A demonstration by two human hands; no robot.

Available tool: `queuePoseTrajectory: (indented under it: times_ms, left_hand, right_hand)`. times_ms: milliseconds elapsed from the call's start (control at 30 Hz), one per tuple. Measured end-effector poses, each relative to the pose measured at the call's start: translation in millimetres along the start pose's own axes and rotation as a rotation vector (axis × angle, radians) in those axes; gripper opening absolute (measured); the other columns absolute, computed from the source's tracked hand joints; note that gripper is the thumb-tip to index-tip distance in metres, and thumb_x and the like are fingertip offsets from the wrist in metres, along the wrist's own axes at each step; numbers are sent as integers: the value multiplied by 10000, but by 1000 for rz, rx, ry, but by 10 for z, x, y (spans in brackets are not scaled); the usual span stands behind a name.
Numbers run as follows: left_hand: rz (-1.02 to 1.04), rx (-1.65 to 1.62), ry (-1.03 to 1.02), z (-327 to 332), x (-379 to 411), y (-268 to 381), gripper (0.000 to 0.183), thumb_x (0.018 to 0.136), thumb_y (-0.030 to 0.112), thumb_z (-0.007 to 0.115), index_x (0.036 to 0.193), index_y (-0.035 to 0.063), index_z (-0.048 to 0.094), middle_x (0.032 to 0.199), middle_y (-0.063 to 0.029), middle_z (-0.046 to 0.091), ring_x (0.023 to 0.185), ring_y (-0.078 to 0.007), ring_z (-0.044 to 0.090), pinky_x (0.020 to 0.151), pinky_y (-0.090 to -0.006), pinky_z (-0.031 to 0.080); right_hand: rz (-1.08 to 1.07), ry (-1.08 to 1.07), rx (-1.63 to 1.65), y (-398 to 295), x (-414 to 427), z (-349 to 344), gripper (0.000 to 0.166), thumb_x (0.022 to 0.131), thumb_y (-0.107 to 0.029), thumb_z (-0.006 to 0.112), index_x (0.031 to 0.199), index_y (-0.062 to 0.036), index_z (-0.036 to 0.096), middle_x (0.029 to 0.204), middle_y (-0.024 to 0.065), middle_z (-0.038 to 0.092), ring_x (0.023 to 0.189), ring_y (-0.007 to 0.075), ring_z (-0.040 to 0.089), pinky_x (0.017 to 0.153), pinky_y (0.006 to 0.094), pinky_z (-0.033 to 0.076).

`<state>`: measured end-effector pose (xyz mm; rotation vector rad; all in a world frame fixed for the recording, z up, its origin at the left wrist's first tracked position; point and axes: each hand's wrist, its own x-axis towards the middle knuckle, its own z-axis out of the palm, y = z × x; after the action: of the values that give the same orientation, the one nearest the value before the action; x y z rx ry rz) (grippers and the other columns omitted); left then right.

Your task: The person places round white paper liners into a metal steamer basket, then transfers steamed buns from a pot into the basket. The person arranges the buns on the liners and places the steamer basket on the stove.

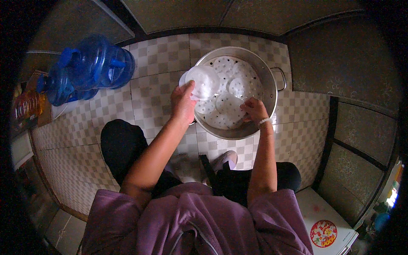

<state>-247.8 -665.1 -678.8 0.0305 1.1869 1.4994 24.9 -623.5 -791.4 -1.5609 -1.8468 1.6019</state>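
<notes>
A wide metal steamer pot (275, 95) with loop handles and a perforated bottom stands on the tiled floor before me. Several round, translucent perforated liner sheets (239, 87) lie inside it, some overlapping. My left hand (184, 103) holds a small stack of round translucent sheets (204, 82) over the pot's left rim, thumb on top. At the lower right inside the pot, the fingers of my right hand (254, 110) pinch the edge of another round sheet (230, 104), which lies over others. A beaded bracelet is on my right wrist.
Large blue water jugs (95, 63) stand at the left, beside a bottle of yellow-orange liquid (35, 103). Dark patterned cabinet panels (338, 54) border the floor at the top and right. A white appliance top (322, 207) with a round sticker is at the lower right. My knees flank the near floor.
</notes>
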Motion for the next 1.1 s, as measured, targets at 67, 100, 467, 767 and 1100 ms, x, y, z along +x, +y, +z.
queuePoseTrajectory:
  times_ms: [67, 100, 467, 767, 1100]
  left_hand:
    - [-28, 8, 16, -15, -2, -1, 294, 822, 138, 583, 1068, -6, 511, 1029, -100, 563, 954, -218, 548, 831, -398, 451]
    - [-21, -2, 1, -25, 13, -16, 290, 821, 133, 582, 1066, -6, 511, 1030, -100, 562, 951, -220, 550, 827, -398, 454]
    - [-219, -2, -248, 1, -41, -196, 292, 832, 223, 560, 1075, 64, 529, 1022, -66, 577, 899, -187, 568, 774, -366, 474]
    - [-85, 163, -143, 383, -302, -120, 444, 773, 286, 648, 1117, 41, 509, 1029, -51, 565, 928, -143, 536, 788, -299, 440]
    - [1240, 334, -171, 1784, -1383, 3637, 399, 753, 59, 621, 1126, 57, 481, 1038, -67, 565, 933, -157, 540, 807, -326, 459]
  right_hand:
    - [21, 4, 30, -289, -115, -147, 129, 771, -162, 621, 746, -43, 578, 737, 54, 606, 643, 162, 571, 543, 290, 461]
    - [70, 20, 129, -486, -190, -226, 122, 778, -152, 623, 751, -40, 583, 744, 56, 615, 666, 154, 579, 547, 290, 458]
    - [-101, 186, 382, -1640, -210, -16, 214, 778, -123, 652, 908, -17, 519, 862, 41, 549, 765, 114, 545, 649, 242, 482]
    - [-310, 269, 90, -1906, -173, 188, 419, 887, -280, 470, 1140, 50, 414, 1080, 226, 510, 1002, 289, 505, 849, 343, 397]
    - [-453, 170, 527, -2967, -664, -634, 247, 870, -111, 513, 1082, -3, 446, 945, 70, 530, 812, 130, 535, 609, 246, 489]
